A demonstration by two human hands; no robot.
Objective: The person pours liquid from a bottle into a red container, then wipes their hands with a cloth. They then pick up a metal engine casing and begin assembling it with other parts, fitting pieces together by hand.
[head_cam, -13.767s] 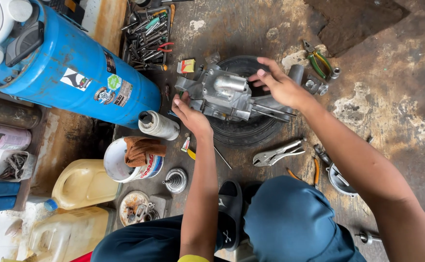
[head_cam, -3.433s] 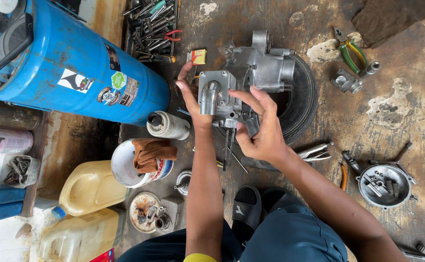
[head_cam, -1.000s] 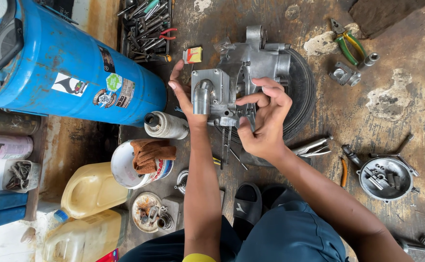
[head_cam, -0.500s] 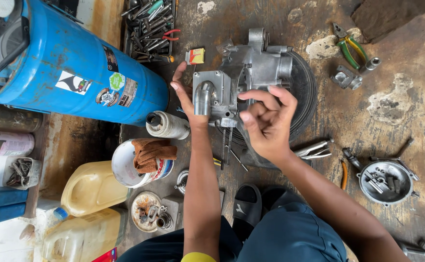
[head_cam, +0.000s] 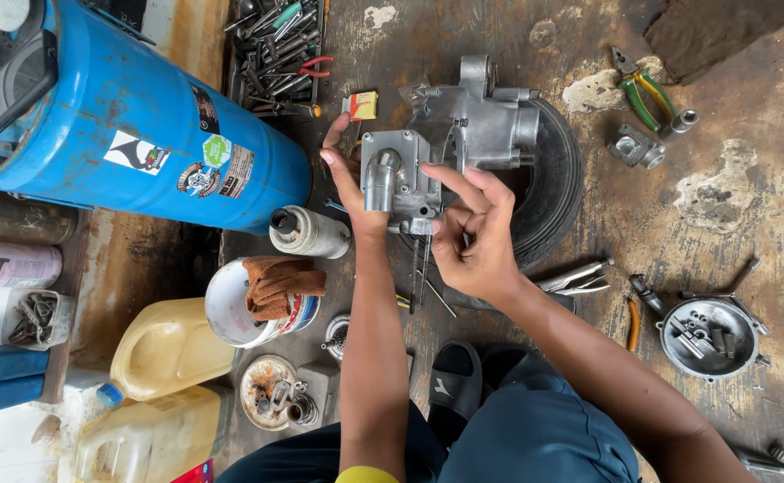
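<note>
A grey cast-metal engine part rests on a black tyre on the stained floor. My left hand grips the left side of the part's square cover plate, beside its short bent metal pipe. My right hand hovers just below the plate with its fingers curled and pinched together over a small bolt head; whether it holds anything I cannot tell. Thin metal rods lie on the floor under the part.
A blue drum lies at left, a tool tray above it. A spray can, a tin with a brown rag, yellow jugs, green pliers, locking pliers and a round cover holding bolts surround me.
My right hand has drawn back from the plate's lower edge and curled its fingers. The left hand and the engine part have stayed where they were.
</note>
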